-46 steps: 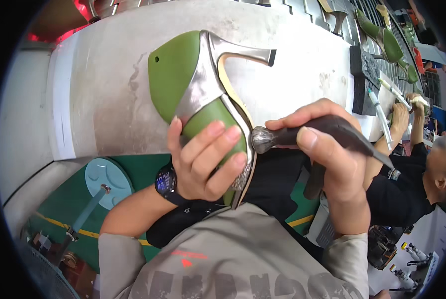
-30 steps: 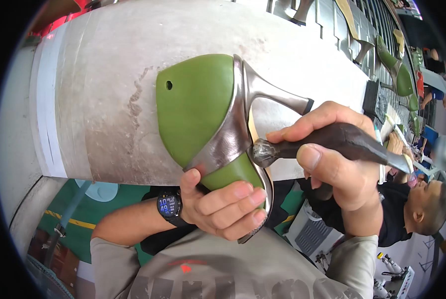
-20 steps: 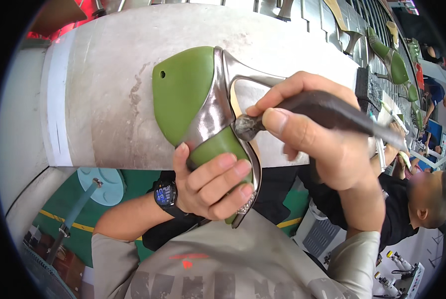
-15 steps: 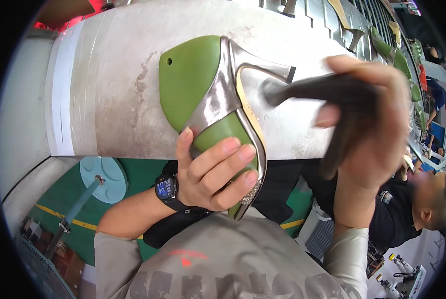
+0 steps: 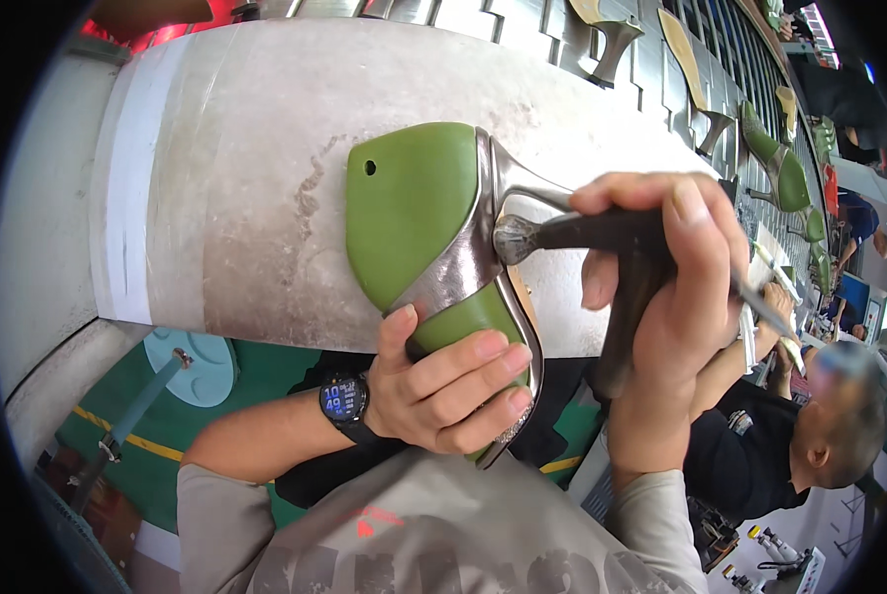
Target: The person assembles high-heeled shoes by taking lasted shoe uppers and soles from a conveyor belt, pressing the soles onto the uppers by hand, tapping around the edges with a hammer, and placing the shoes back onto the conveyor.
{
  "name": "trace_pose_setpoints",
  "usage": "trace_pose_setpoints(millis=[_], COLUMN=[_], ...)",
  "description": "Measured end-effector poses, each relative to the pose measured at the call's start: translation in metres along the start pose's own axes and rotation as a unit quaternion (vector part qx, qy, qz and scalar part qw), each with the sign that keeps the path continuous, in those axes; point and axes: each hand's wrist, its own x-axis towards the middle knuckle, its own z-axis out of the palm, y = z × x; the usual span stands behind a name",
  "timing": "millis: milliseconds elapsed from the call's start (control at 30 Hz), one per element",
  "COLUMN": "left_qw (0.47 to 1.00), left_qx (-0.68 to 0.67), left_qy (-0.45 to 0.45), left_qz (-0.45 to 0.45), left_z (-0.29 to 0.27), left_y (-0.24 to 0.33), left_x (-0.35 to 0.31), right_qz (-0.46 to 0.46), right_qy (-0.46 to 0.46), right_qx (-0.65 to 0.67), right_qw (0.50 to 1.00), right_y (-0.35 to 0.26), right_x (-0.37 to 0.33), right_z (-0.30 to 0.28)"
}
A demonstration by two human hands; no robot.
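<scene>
A metallic pewter high-heeled shoe (image 5: 453,272) lies on its side, fitted over a green shoe last (image 5: 414,198) that has a round hole near its top. My left hand (image 5: 453,391) is closed around the toe part, fingers across the green surface. In my right hand (image 5: 696,267) is a dark hammer (image 5: 587,233), gripped close below its head. The hammer's round face overlaps the shoe's sole edge by the heel (image 5: 527,178); whether they touch I cannot tell. The hammer and right hand hide the heel's tip.
Under the shoe is a worn pale worktable (image 5: 255,198). Beyond it runs a slatted metal conveyor (image 5: 522,22) carrying heels with tan soles (image 5: 617,45) and green lasts (image 5: 788,178). A co-worker (image 5: 760,426) is close on the right. A pale blue stool (image 5: 201,371) stands lower left.
The hammer has come left and down to the shoe's sole edge, and its blur has gone. The shoe and my left hand appear slightly lower and further right in view.
</scene>
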Motion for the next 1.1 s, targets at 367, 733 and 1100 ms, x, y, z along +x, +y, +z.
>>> trace_pose_setpoints(millis=[367, 733, 1100], left_qw=[0.999, 0.794, 0.715], left_qx=[0.000, -0.416, -0.561], left_qy=[-0.044, 0.051, -0.285], left_qz=[0.011, -0.440, -0.304], left_z=[-0.005, -0.075, -0.125], left_y=[0.001, -0.005, -0.014], left_x=[-0.001, 0.004, 0.070], right_qz=[0.071, -0.305, 0.078], right_qy=[-0.133, -0.130, 0.050], right_qx=[0.017, -0.534, 0.145], right_qw=[0.988, 0.778, 0.985], right_y=[-0.004, 0.046, 0.125], right_x=[-0.003, -0.014, -0.072], right_z=[-0.035, -0.151, -0.133])
